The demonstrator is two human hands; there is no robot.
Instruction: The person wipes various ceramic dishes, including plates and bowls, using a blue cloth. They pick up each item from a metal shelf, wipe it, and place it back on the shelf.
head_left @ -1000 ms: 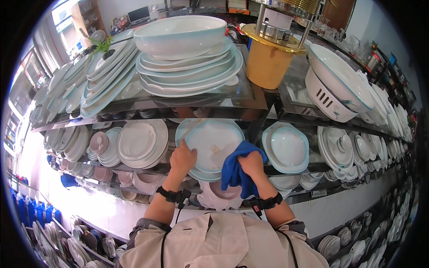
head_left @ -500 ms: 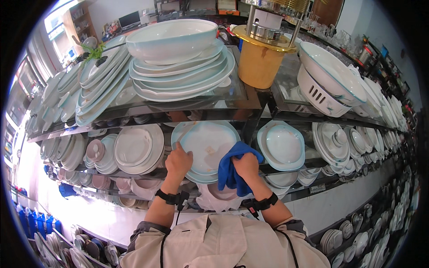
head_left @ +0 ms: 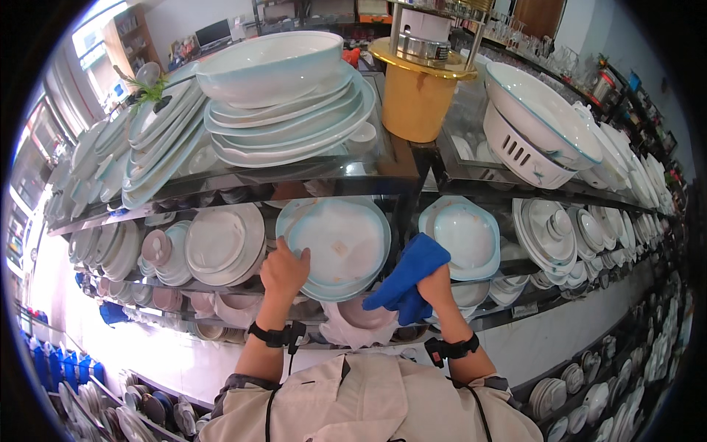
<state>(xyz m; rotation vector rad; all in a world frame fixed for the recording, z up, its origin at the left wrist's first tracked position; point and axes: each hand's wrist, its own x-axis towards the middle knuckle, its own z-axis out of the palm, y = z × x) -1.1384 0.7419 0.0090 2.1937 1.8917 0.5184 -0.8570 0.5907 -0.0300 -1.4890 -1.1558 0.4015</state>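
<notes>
A large pale plate (head_left: 340,236) with a bluish rim and a small tan square mark near its middle stands tilted on the middle shelf. My left hand (head_left: 284,271) is at its lower left edge, fingers curled on the rim and thumb toward the plate's face. Bunched in my right hand (head_left: 436,286) is a blue cloth (head_left: 406,277), just right of the plate. The cloth hangs down in front of the shelf edge and hides most of my right fingers. Right of the cloth stands an octagonal light-blue plate (head_left: 465,237).
Above, the top shelf bears a stack of oval plates (head_left: 294,129) under a wide bowl (head_left: 272,70), a yellow pot (head_left: 417,103) and a slotted white dish (head_left: 526,155). More plates (head_left: 221,243) stand at the left. A pink bowl in wrapping (head_left: 357,322) sits below.
My right hand has moved away to the right with the blue cloth, off the plate's right edge. My left hand stays at the plate's left rim. The view has shifted slightly.
</notes>
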